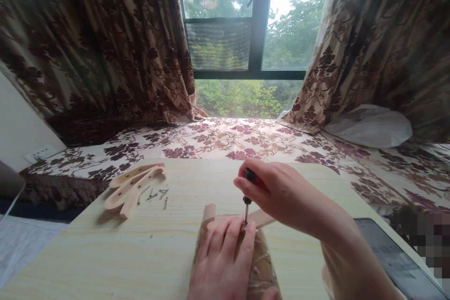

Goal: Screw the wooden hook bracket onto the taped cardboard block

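Note:
My right hand (263, 180) is closed around the dark handle of a screwdriver (247, 200), held upright with its tip pointing down between the fingertips of my left hand. Flat and with fingers stretched, my left hand (223, 260) presses on a light wooden piece (263, 218) and the brown block (264, 269) beneath it, which looks wrapped in clear plastic. Another wooden end (210, 213) sticks up by the block's far left corner. The screwdriver's tip meets the wood near my index finger; any screw there is too small to make out.
Several curved wooden pieces with holes (135, 187) lie at the table's left, beside several loose screws (153, 194). A phone or tablet (390, 253) rests by the right edge of the pale wooden table (105, 262). Behind are a floral-covered sill (225, 143), curtains and a window.

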`<state>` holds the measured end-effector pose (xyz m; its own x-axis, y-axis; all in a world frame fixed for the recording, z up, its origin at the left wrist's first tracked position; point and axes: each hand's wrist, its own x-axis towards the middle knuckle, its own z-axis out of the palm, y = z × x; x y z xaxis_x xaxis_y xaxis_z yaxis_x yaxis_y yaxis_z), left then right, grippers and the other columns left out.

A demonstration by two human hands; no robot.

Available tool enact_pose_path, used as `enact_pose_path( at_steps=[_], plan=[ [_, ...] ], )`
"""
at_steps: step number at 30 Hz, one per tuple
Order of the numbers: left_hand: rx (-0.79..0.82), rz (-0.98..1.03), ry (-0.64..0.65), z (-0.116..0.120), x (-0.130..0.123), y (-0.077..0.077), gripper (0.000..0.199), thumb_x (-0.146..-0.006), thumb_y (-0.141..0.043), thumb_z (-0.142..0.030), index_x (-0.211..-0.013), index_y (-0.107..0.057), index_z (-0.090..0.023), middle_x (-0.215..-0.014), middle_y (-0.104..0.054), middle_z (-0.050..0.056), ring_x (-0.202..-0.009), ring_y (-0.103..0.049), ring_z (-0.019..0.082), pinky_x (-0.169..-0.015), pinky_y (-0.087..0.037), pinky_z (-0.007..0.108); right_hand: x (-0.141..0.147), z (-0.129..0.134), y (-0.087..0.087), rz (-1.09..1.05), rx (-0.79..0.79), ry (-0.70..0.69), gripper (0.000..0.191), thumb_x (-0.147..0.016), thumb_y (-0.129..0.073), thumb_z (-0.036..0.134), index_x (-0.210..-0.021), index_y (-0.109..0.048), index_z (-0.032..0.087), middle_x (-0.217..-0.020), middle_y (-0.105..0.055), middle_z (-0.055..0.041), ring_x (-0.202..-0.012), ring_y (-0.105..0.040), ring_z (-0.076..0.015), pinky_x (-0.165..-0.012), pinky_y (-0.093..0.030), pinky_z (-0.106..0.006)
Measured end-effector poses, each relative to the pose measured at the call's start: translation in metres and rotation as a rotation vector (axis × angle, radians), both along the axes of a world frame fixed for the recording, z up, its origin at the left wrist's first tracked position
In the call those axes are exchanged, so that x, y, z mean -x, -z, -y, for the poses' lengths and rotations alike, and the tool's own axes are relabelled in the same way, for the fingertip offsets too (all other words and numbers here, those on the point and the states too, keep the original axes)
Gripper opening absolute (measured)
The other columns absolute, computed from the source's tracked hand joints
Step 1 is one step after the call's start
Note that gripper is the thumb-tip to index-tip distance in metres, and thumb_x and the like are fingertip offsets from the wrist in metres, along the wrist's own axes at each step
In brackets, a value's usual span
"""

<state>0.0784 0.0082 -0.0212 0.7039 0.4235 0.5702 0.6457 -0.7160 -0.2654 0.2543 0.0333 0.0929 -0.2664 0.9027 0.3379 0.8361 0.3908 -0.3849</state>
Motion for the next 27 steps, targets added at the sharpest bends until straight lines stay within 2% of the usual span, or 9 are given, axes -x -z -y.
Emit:
enact_pose_path(
  at_steps=[3,9,16,23,27],
  plan=[
    [-0.002,0.024,0.012,0.0,0.0,-0.003,0.072,-0.075,-0.057,-0.061,-0.129,-0.049,-0.014,-0.124,-0.057,0.012,-0.114,-0.049,0.028,-0.09,-0.046,0.039,0.001,0.003,-0.002,0.0,0.006,-0.052,0.016,-0.091,-0.048,0.033,-0.082,-0.054,0.022,-0.064,-0.059,0.002,-0.057,-0.049,-0.0116,-0.056,-0.032,-0.024],
    [-0.001,0.044,0.013,0.001,-0.002,-0.007,0.071,-0.073,-0.06,-0.06,-0.127,-0.05,-0.016,-0.123,-0.058,0.01,-0.113,-0.05,0.027,-0.091,-0.044,0.039,0.004,-0.003,0.001,0.063,-0.023,0.084,0.02,-0.092,-0.046,0.032,-0.077,-0.052,0.019,-0.065,-0.06,-0.0008,-0.06,-0.051,-0.0135,-0.058,-0.031,-0.026],
    [0.003,0.046,0.018,0.002,-0.001,-0.007,0.068,-0.073,-0.059,-0.057,-0.127,-0.051,-0.017,-0.124,-0.057,0.01,-0.113,-0.05,0.027,-0.093,-0.043,0.041,0.001,0.007,-0.004,0.02,0.003,-0.063,0.015,-0.09,-0.049,0.031,-0.081,-0.055,0.021,-0.065,-0.059,0.0018,-0.057,-0.049,-0.0114,-0.057,-0.032,-0.024],
    [-0.022,0.02,0.006,0.003,-0.004,-0.009,0.071,-0.072,-0.06,-0.059,-0.126,-0.051,-0.014,-0.121,-0.059,0.011,-0.111,-0.051,0.027,-0.09,-0.046,0.04,-0.003,-0.005,0.004,0.008,0.005,0.045,0.016,-0.091,-0.047,0.03,-0.08,-0.052,0.019,-0.069,-0.062,-0.0018,-0.063,-0.054,-0.0136,-0.061,-0.035,-0.026],
    [-0.048,-0.016,-0.006,0.003,-0.004,-0.009,0.071,-0.071,-0.059,-0.059,-0.124,-0.052,-0.012,-0.119,-0.06,0.012,-0.109,-0.054,0.028,-0.088,-0.048,0.041,-0.004,-0.002,0.003,-0.006,0.005,0.011,0.012,-0.091,-0.047,0.031,-0.09,-0.053,0.021,-0.072,-0.063,-0.0002,-0.063,-0.054,-0.0138,-0.061,-0.035,-0.026]
  ],
)
